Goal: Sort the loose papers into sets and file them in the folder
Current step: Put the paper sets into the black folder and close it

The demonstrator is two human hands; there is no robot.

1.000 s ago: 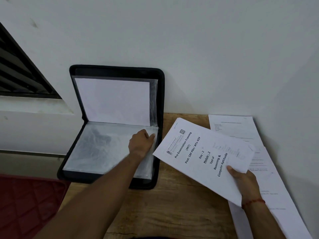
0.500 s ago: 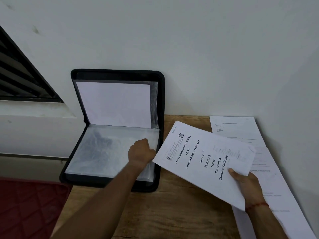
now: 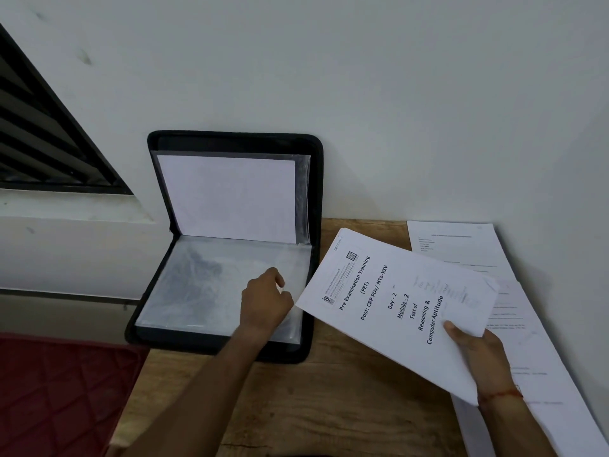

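A black zip folder [image 3: 237, 140] stands open on the wooden table, its upper half leaning against the wall with a white sheet [image 3: 227, 199] inside a sleeve. On its lower half lie clear plastic sleeves [image 3: 197, 285]. My left hand [image 3: 263, 301] rests on them near the right edge, its fingers curled and pinching the top sleeve. My right hand [image 3: 478, 354] grips a printed paper set [image 3: 389, 298] by its near corner and holds it tilted above the table, just right of the folder. The title page faces up.
More loose papers [image 3: 461, 245] lie along the wall at the right. Bare wooden table [image 3: 329, 407] shows below the folder. A red quilted surface [image 3: 59, 390] lies at lower left, and a louvred window [image 3: 39, 133] is at upper left.
My left hand's fingers have drawn back from the sleeve's far right corner and curled in on the sleeve. The paper set in my right hand has stayed almost still.
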